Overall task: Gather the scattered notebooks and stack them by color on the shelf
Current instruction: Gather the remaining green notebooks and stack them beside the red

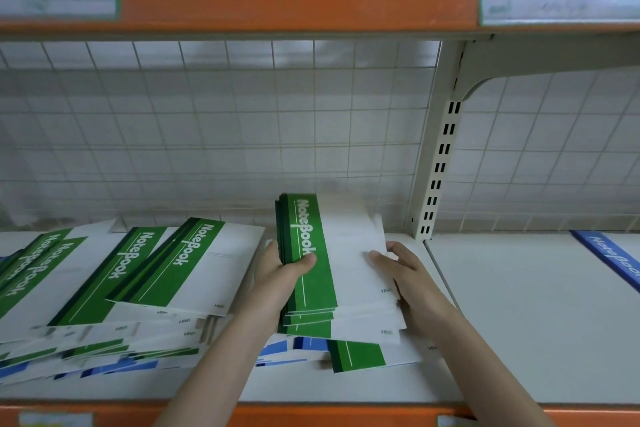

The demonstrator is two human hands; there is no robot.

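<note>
I have a small stack of green notebooks (322, 267) squared up between my hands on the shelf (519, 305) — my left hand (280, 274) grips the spine side with the thumb curled over the top cover, my right hand (401, 270) clamps the white edge with its fingers curled on it. That one colour pile looks only partly gathered, I judge: the loose green notebooks (145, 270) lie fanned out to the left, blue-covered ones (114, 369) peek from beneath them, and a blue notebook (616, 258) sits well apart at the far right — so most of the sorting is left.
</note>
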